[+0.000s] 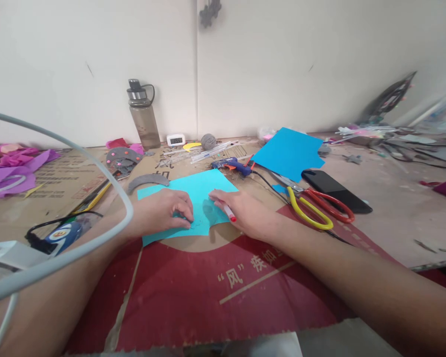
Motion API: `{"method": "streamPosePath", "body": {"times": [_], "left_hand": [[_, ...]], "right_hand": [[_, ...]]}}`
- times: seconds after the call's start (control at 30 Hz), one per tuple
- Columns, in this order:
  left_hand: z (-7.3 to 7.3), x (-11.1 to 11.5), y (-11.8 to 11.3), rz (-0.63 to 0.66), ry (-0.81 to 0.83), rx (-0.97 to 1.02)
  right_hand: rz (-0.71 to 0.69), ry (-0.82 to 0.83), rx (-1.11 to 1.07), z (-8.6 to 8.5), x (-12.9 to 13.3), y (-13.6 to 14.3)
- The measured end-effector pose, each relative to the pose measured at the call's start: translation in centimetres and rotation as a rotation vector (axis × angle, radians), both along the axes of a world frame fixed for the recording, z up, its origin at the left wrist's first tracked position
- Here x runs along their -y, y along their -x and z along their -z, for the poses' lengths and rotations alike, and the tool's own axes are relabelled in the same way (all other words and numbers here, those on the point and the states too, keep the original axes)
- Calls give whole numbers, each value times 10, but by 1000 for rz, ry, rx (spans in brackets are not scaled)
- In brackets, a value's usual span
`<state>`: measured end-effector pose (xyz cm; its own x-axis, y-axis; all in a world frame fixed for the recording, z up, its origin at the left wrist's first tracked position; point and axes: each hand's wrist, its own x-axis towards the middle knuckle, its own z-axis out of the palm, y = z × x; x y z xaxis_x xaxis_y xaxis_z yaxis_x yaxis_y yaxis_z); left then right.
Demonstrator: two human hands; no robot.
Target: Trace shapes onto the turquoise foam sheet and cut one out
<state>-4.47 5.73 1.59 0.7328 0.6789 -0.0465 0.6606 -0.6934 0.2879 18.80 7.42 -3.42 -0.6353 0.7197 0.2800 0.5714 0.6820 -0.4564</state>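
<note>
A light turquoise sheet of paper with a notched edge lies on the cardboard in front of me. My left hand rests on its left part. The fingers are curled and the thumb is close to the fingertips; anything between them is hidden. Faint drawn lines show on the paper beside these fingertips. My right hand is closed around a pen with a white barrel and a red end, over the sheet's right part. The pen's tip is hidden by the fingers. A curved grey piece touches the sheet's upper left edge.
Right of the hands lie scissors with yellow and red handles, a black phone and a darker blue sheet. Behind are a glue gun, a small clock and a bottle. A pale cable arcs across the left.
</note>
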Motion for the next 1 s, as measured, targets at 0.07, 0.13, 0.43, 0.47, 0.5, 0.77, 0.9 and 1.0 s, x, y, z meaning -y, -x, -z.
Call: {"method": "streamPosePath", "body": {"times": [0.07,0.13,0.43,0.47,0.5,0.77,0.9,1.0], "left_hand": [[0,0,0,9,10,17],[1,0,1,22,13,39],[1,-4,6,55,29,146],[1,-5,7,44,26,152],[0,-5,7,33,24,155],[-3,-4,7,86,77,120],[-4,-5,7,100,121,77],[-4,-5,7,103,129,81]], "right_hand": [[14,-3,0,0,0,0],[26,-8,-9,0,0,0],[94,-38,-196,-5,2,2],[101,-41,-250,-5,2,2],[99,-43,-300,-5,2,2],[16,41,-413,-5,5,3],[11,99,-392,-2,5,5],[10,98,-379,-1,4,6]]}}
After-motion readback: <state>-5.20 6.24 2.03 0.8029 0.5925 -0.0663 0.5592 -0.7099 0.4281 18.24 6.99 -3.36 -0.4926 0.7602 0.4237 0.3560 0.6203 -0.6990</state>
